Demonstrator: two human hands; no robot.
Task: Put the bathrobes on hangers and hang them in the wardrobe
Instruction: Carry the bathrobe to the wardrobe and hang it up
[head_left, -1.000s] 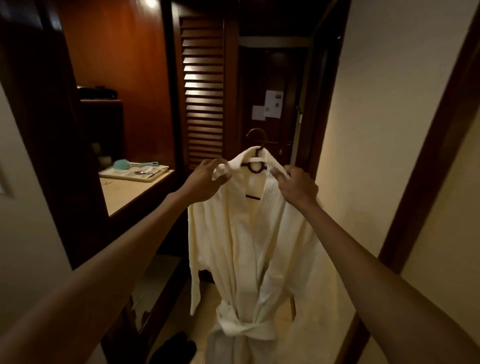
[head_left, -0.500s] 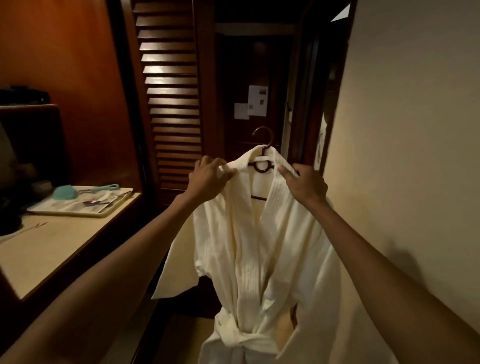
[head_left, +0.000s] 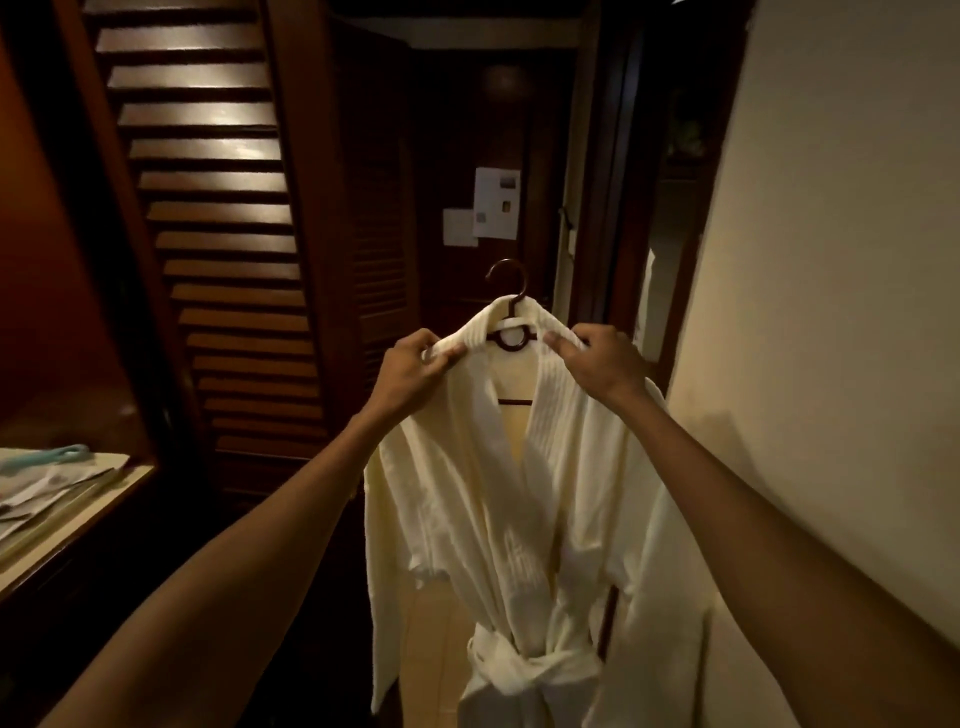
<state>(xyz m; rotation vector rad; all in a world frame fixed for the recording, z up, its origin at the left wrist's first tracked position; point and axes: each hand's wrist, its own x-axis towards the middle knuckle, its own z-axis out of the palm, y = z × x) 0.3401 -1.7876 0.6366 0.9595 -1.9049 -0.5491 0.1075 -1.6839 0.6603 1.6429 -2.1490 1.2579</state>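
A cream bathrobe hangs on a dark wooden hanger, held up in front of me with its belt tied at the waist. My left hand grips the robe's left shoulder by the collar. On the other side my right hand grips the right shoulder. The hanger's hook sticks up free above the collar, between my hands. A louvered wooden wardrobe door stands at the left.
A counter at the lower left carries a tray with a teal item and papers. A dark door with paper notices closes the passage ahead. A plain cream wall runs along the right.
The view has moved forward and to the right along the passage; the louvered door is now closer and the counter has slid to the left edge. Both hands keep their hold on the robe.
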